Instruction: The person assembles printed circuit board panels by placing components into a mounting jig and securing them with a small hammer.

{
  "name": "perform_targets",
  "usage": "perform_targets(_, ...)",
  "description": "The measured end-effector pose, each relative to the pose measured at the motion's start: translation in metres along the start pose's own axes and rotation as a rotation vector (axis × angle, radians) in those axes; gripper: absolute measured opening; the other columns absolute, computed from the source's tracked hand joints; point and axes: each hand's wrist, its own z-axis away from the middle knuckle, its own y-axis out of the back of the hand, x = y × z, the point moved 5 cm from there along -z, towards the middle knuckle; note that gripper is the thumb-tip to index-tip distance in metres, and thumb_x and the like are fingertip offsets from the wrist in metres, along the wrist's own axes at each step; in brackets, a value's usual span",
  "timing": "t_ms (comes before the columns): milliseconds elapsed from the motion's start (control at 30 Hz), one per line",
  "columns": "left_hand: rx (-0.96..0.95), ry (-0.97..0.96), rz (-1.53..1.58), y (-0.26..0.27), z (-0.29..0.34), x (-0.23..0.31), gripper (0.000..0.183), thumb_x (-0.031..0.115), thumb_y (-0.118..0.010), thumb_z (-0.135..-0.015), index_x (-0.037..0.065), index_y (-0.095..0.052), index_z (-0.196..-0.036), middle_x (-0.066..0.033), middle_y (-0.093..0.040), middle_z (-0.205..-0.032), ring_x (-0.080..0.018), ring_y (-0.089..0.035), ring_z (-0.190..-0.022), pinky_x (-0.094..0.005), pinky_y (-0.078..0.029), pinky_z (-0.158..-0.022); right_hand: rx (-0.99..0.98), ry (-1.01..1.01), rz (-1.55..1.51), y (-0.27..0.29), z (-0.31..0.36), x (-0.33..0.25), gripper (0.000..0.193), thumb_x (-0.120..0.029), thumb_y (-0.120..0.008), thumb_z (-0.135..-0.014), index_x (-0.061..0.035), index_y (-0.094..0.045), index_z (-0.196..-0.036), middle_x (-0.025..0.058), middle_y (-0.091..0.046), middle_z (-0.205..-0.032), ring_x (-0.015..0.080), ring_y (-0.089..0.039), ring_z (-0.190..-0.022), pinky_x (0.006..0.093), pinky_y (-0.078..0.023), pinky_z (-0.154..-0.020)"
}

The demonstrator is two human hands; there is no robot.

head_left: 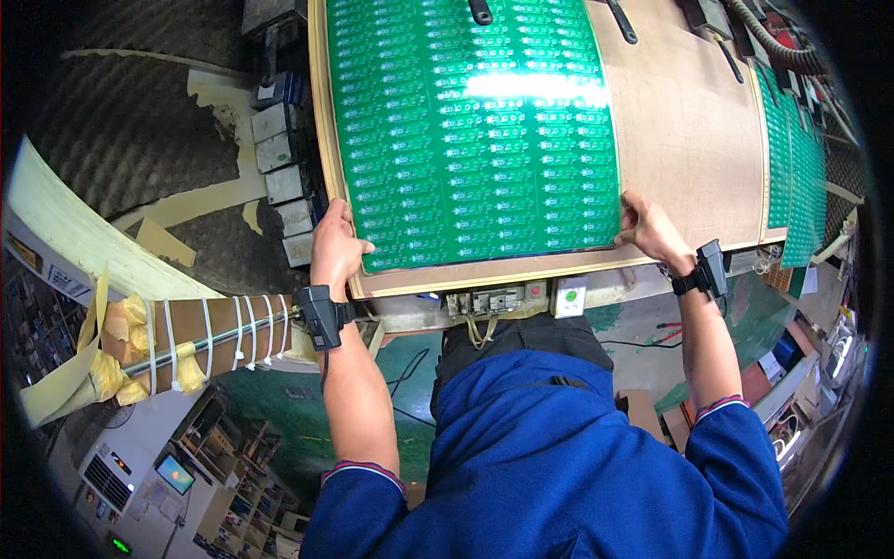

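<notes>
A large green circuit board panel (494, 168), printed with rows of repeated white patterns, lies on a wood-edged tan work board (689, 140). At its near left corner, my left hand (335, 244) grips the edge, its thumb lying over the green surface. My right hand (652, 228) pinches the near right corner between thumb and bent fingers; part of those fingers is hidden. A bright glare band crosses the panel's upper middle. Each wrist wears a black strapped device, the left one (321, 317) and the right one (711, 270).
Black-handled tools (621, 23) reach over the far side. More green panels (803, 177) stand at the right. Grey-white blocks (284, 184) line the left edge. A wrapped, zip-tied bar (219, 340) juts in at left. A switch box (570, 296) sits below the front edge.
</notes>
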Motion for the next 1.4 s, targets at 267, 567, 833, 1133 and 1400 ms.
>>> perform_targets(267,0.059,-0.068,0.29,-0.018,0.003,-0.028,0.066,-0.021,-0.071,-0.058,0.0,-0.051,-0.117,-0.0095,-0.062,-0.117,-0.0222,-0.058,-0.115,-0.0351,-0.049,-0.096,0.001,0.111,0.177,-0.005,0.001,0.019,0.027,-0.007,-0.071,-0.08,-0.0003,-0.059,-0.103,0.0169,-0.061,-0.078,0.0281,-0.065,-0.075,0.0421,-0.053,-0.07)
perform_targets(567,-0.001,0.073,-0.015,-0.006,-0.004,-0.037,0.053,-0.013,-0.079,-0.06,0.004,-0.048,-0.1,0.0001,-0.043,-0.08,-0.0159,-0.047,-0.074,-0.0336,-0.046,-0.067,-0.023,0.139,0.062,-0.009,-0.01,0.022,0.02,-0.01,-0.074,-0.078,-0.0016,-0.059,-0.087,0.0188,-0.065,-0.072,0.036,-0.07,-0.07,0.0454,-0.053,-0.063)
perform_targets(833,0.273,-0.35,-0.587,-0.04,0.009,0.095,0.087,0.025,-0.088,-0.072,0.0,-0.047,-0.144,-0.0299,-0.041,-0.152,-0.045,-0.038,-0.141,-0.0501,-0.032,-0.118,0.353,0.445,0.26,-0.014,-0.027,-0.055,0.025,-0.026,-0.074,-0.085,-0.0063,-0.058,-0.087,0.0195,-0.063,-0.079,0.0401,-0.063,-0.074,0.0502,-0.05,-0.065)
perform_targets(1133,0.345,-0.278,-0.533,0.006,-0.199,0.18,0.103,0.057,-0.074,-0.083,-0.007,-0.033,-0.152,-0.0345,-0.022,-0.16,-0.0467,-0.018,-0.151,-0.0484,-0.021,-0.124,0.666,0.645,0.21,-0.057,-0.026,-0.086,0.029,-0.015,-0.08,-0.08,-0.0086,-0.054,-0.069,0.0095,-0.049,-0.07,0.0296,-0.053,-0.066,0.042,-0.043,-0.059)
perform_targets(1400,0.209,-0.169,-0.601,0.039,-0.272,0.225,0.14,0.069,-0.087,-0.057,-0.001,-0.02,-0.159,-0.0308,-0.013,-0.164,-0.0457,-0.01,-0.153,-0.0468,-0.017,-0.126,0.644,0.624,0.229,-0.05,-0.031,-0.088,0.03,-0.015,-0.08,-0.078,-0.0093,-0.053,-0.066,0.009,-0.048,-0.068,0.0294,-0.053,-0.063,0.0423,-0.041,-0.056)
